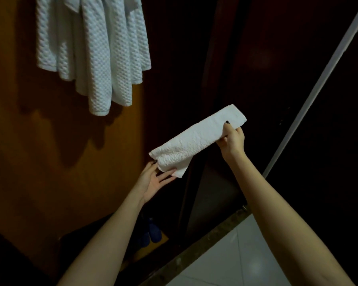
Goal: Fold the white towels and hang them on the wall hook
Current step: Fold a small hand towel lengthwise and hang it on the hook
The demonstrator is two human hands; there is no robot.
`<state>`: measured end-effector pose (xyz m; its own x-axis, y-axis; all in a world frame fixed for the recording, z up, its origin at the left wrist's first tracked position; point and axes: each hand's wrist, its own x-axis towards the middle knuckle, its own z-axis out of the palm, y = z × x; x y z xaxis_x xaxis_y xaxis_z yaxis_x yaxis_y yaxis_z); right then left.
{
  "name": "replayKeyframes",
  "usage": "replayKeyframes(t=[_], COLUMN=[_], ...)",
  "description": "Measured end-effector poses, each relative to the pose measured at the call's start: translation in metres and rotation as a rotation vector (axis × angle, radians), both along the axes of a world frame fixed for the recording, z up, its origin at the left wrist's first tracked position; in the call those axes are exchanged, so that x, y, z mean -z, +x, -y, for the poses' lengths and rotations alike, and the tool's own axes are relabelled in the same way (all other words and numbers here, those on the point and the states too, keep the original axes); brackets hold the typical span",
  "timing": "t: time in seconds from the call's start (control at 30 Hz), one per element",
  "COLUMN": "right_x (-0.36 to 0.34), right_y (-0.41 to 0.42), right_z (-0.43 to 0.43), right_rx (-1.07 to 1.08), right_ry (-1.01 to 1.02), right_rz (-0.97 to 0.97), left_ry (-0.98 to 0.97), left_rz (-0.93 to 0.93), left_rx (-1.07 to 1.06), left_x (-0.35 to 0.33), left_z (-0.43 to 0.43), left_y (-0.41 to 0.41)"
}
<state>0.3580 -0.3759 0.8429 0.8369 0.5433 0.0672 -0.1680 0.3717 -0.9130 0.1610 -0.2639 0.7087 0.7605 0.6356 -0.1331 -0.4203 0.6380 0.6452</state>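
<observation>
Dim home bathroom entry: hanging waffle towels [93, 52], tiled floor [236, 259], slippers [151, 232].

I see a pair of blue slippers [152, 232] low against the brown wood panel [12, 120]. Pale floor tiles [232, 259] lie beyond a dark stone threshold [194, 252].

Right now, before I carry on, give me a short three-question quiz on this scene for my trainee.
1. True or false: the folded towel already hangs on the wall.
2. Which of the hands grips the towel's upper end? A) right B) left C) neither
3. Fill in: the waffle-weave towels hang to the upper ____ of the folded towel.

Key:
1. False. It is held in the air between both hands.
2. A. The right hand grips that end; the left hand lies open under the lower end.
3. left
</observation>
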Motion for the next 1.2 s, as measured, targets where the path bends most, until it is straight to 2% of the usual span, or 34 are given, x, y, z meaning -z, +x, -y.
replayKeyframes(t=[0.17, 0.27, 0.37, 0.5, 0.67, 0.8, 1.0, 1.2], right_x=[0.006, 0.010, 0.020, 0.046, 0.063, 0.064, 0.063, 0.064], right_y=[0.017, 0.028, 0.035, 0.041, 0.053, 0.059, 0.062, 0.060], right_z=[-0.007, -0.009, -0.009, -0.005, -0.005, -0.005, 0.001, 0.013], right_rx=[0.034, 0.093, 0.087, -0.015, -0.186, -0.322, -0.440, -0.506], right_ry=[0.028, -0.020, -0.130, -0.199, -0.271, -0.308, -0.333, -0.334], right_rz=[-0.031, -0.041, 0.061, 0.193, 0.260, 0.349, 0.445, 0.531], left_ry=[0.026, 0.147, 0.258, 0.334, 0.368, 0.476, 0.514, 0.489], left_rz=[-0.042, -0.056, -0.141, -0.240, -0.356, -0.490, -0.520, -0.536], left_rx=[-0.162, -0.162, -0.214, -0.324, -0.352, -0.367, -0.352, -0.476], left_x=[-0.006, -0.010, -0.014, -0.014, -0.015, -0.020, -0.026, -0.034], left_z=[-0.019, -0.028, -0.034, -0.043, -0.052, -0.054, -0.039, -0.014], left_y=[0.021, 0.022, 0.020, 0.008, -0.012, -0.028, -0.045, -0.060])
